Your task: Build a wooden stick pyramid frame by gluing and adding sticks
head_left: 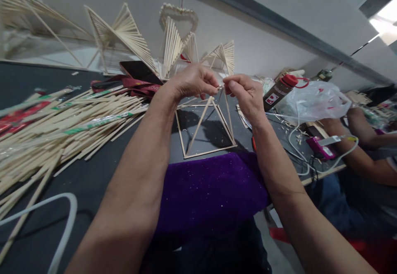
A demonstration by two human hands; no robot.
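Note:
A frame of thin wooden sticks (pixel 211 151) stands on the dark table, with a four-sided base and slanted sticks rising from its corners. Over its top, my left hand (pixel 194 79) and my right hand (pixel 246 94) meet almost fingertip to fingertip. Both are closed in a pinch on a small wooden stick (pixel 221 87) at the top of the frame. Fingers cover most of that piece, so its length and how it joins the frame cannot be made out. Below the frame, a purple cloth (pixel 211 191) hangs over the near edge, dotted with pale specks.
Many loose sticks (pixel 93 121) lie left, beside a maroon strap (pixel 139 86). Twisted stick models (pixel 124 34) line the wall. At right are a dark bottle (pixel 279 92), a plastic bag (pixel 319 100), a magenta device (pixel 321 148) with white cable, and another person's arm (pixel 356 158).

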